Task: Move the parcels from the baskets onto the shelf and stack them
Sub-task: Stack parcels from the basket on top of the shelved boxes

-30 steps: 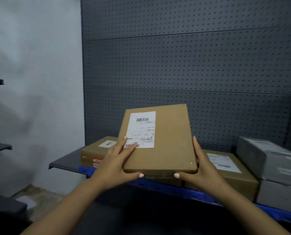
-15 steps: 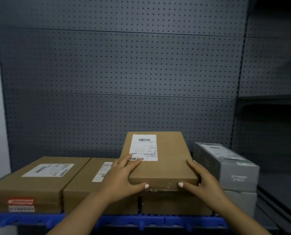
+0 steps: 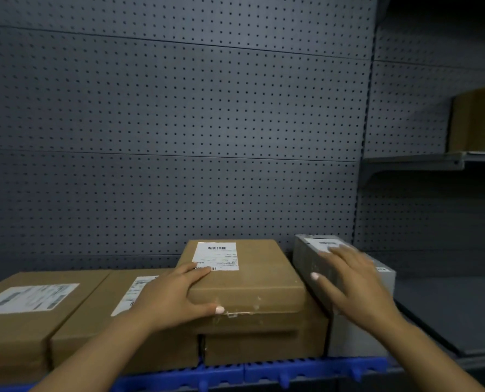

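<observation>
Brown card makes the top parcel [image 3: 247, 274]. It lies flat on another brown parcel [image 3: 264, 339] on the shelf [image 3: 314, 369]. Its long side runs from the front to the back wall, and its white label [image 3: 216, 256] sits at the far end. The left hand [image 3: 176, 295] rests on its near left corner, fingers spread flat and thumb on the front edge. The right hand [image 3: 348, 284] lies open on the grey box [image 3: 320, 250] beside it, holding nothing. The top parcel looks a little off to the left, so a push from the left hand could slide it off.

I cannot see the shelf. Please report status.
Left hand resting on top brown parcel, stacked. Right hand on grey box. Nothing blocking.
</observation>
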A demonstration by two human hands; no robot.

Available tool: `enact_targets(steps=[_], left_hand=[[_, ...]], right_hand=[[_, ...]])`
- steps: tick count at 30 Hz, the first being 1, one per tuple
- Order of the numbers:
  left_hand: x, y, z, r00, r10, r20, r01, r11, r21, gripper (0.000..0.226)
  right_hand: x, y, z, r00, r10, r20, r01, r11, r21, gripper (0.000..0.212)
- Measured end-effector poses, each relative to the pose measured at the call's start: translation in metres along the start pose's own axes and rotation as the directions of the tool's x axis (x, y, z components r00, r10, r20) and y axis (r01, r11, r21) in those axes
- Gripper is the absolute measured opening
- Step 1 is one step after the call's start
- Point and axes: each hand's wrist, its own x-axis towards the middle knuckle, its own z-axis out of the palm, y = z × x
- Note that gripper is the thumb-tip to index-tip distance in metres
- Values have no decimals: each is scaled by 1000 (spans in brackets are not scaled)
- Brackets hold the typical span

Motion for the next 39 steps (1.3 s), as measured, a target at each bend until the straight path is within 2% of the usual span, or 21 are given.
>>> enact_targets(steps=[3, 6, 10, 20, 27, 29, 33, 36, 39], left_hand=[[7, 8, 2, 1000, 5, 11, -5, 1000, -4, 114], [17, 20, 8, 1000, 18, 17, -18, 1000, 9, 115], [31, 36, 15, 999, 44, 19, -45, 999, 27, 109], [42, 47, 26, 999, 31, -36, -27, 995, 99, 109], [41, 53, 22, 998, 46, -43, -32, 961, 274, 128], [39, 56, 22, 996, 67, -56, -48, 957, 287, 122], [27, 70, 20, 984, 158, -85, -125, 944, 304, 96], [13, 75, 16, 960, 230, -161, -177, 941, 288, 85], [-13, 71, 11, 947, 247, -203, -200, 954, 224, 80]], right_hand=[[11, 27, -2, 979, 131, 155, -97, 973, -209, 97], [9, 39, 8, 957, 157, 242, -101, 968, -228, 104], [4, 39, 17, 974, 147, 170, -112, 974, -195, 84], [1, 45, 24, 976, 137, 171, -113, 984, -141, 80], [-1, 44, 23, 975, 130, 182, -101, 982, -158, 81], [-1, 45, 22, 972, 127, 196, -94, 981, -168, 82], [-1, 48, 15, 970, 104, 219, -73, 987, -143, 84], [-4, 40, 1, 984, 61, 166, -42, 992, -115, 83], [-11, 14, -10, 992, -50, 116, 52, 999, -14, 78]])
